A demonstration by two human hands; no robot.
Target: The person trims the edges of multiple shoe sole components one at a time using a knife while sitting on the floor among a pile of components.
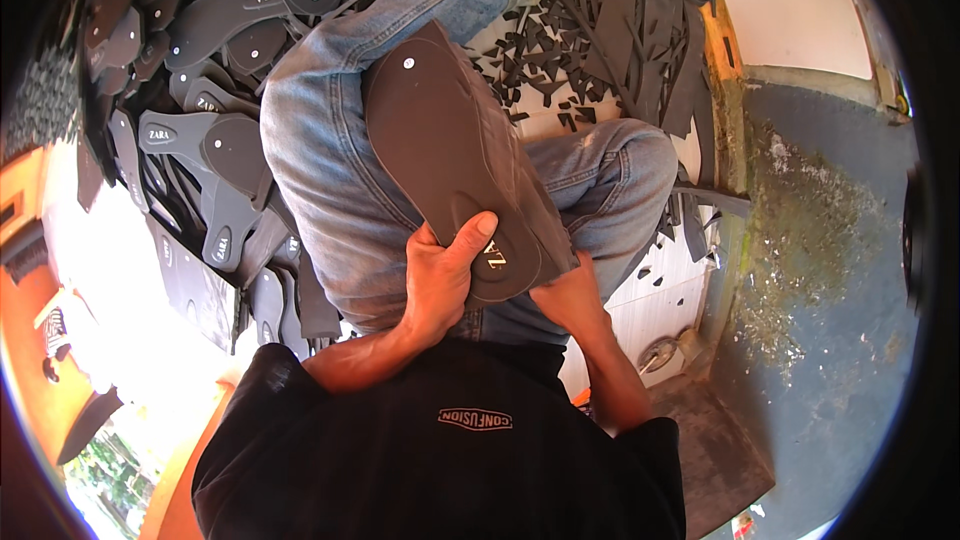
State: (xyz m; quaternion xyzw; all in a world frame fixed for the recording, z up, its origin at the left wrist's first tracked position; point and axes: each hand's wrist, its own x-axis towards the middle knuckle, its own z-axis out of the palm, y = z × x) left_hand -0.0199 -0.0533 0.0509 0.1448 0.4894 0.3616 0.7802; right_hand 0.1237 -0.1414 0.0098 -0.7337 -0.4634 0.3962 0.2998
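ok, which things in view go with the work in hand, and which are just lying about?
Likely in the work:
- sole piece, in the left hand, right hand at its edge

Apparently lying about:
- loose soles
- scraps

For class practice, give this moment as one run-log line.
left hand: gripping dark insole stack | right hand: at stack's near right edge | dark offcuts: on floor

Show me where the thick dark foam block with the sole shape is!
In the head view, the thick dark foam block is mid-picture, over blue denim legs, left hand gripping its lower left, right hand at its lower right.
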